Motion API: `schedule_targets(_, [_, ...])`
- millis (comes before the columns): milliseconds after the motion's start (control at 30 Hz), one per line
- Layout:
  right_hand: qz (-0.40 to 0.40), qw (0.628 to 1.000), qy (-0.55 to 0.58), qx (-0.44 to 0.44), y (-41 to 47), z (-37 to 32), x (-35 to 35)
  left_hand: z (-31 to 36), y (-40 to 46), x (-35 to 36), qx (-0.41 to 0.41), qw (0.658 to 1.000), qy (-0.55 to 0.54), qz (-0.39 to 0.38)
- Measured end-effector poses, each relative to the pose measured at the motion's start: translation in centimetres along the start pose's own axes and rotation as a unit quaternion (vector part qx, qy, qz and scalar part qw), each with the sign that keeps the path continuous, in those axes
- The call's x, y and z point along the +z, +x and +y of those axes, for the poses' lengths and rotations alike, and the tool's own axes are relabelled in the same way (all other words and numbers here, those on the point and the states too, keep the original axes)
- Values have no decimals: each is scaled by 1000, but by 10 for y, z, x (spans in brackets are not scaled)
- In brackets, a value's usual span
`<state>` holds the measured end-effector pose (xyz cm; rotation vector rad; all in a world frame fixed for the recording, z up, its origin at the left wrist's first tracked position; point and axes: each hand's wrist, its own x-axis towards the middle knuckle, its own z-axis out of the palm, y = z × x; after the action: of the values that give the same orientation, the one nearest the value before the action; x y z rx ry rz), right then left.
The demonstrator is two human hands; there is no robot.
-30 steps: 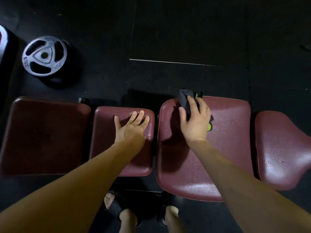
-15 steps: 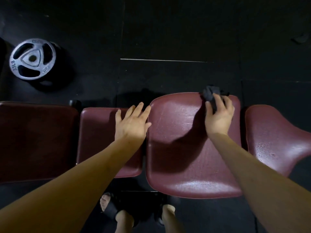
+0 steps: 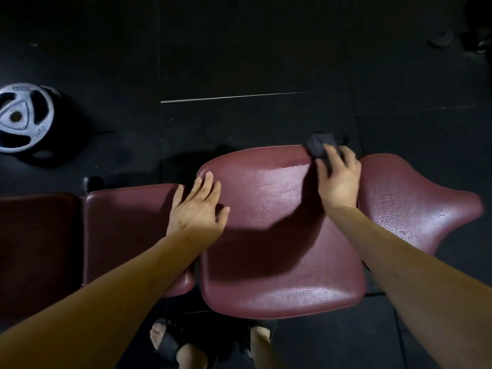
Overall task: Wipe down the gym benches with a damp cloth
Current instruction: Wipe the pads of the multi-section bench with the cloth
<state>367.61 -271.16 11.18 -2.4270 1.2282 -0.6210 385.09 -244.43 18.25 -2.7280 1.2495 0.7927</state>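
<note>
At far left on the black rubber floor lies a grey metal weight plate, round with three cut-outs. Nearer, a row of maroon vinyl pads runs rightward: a dark square pad, a small rounded pad, a large glossy seat pad and a flared pad with a beaded, wet-looking sheen. Left hand rests flat across the gap between small pad and seat pad, fingers spread and straight, holding nothing. Right hand presses a dark bunched cloth onto the seat pad's far right corner; whether its fingers curl round the cloth cannot be told. Judged best practice: overlapping strokes from far edge to near, steady pressure, covering edges and the seam beside the flared pad.
</note>
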Motion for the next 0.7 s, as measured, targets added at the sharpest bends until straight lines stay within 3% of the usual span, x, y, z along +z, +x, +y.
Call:
schedule_targets(133, [38, 985, 17, 165, -12, -29, 12, -1, 1, 4, 5, 1000, 15, -7])
schedule_targets(200, [50, 992, 31, 110, -27, -77, 29, -4, 0, 4, 8, 1000, 26, -8])
schedule_targets(300, [-15, 998, 53, -38, -61, -141, 42, -5, -1, 3, 4, 1000, 26, -7])
schedule_targets(433, [-56, 987, 56, -141, -53, -104, 32, -9, -2, 6, 9, 1000, 29, -6])
schedule_targets(500, [-31, 995, 26, -87, -43, -55, 18, -8, -2, 8, 6, 1000, 21, -5])
schedule_targets(600, [27, 997, 13, 74, -35, 5, -5, -4, -2, 11, 6, 1000, 10, -4])
schedule_targets(700, [51, 972, 19, 230, -35, -14, 3, -5, -1, 14, 12, 1000, 15, -4])
